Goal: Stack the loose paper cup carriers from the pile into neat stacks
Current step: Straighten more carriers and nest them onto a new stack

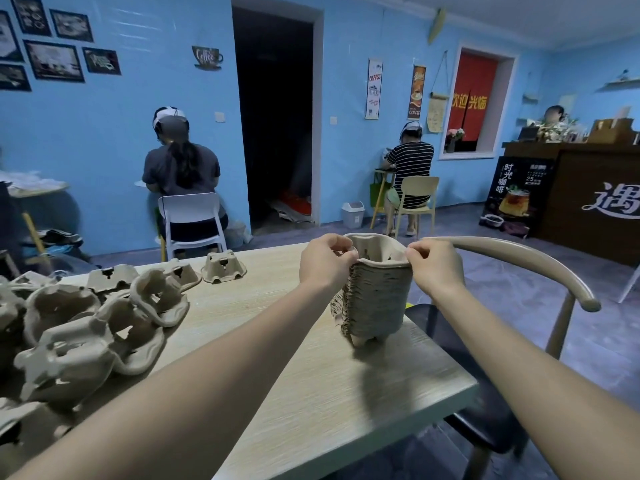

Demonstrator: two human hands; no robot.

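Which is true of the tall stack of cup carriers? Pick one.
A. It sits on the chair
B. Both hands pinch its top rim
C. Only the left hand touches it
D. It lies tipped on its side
B: the left hand and right hand each pinch the top rim of the upright stack of cup carriers on the table.

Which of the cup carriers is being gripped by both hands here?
The top carrier of the tall stack, pinched at its rim by the left hand and right hand; the others lie untouched.

Both hands, left [325, 259] and right [434, 265], pinch top rim of carrier stack [375, 299] on table [294, 393]; loose pile [86, 327] left.
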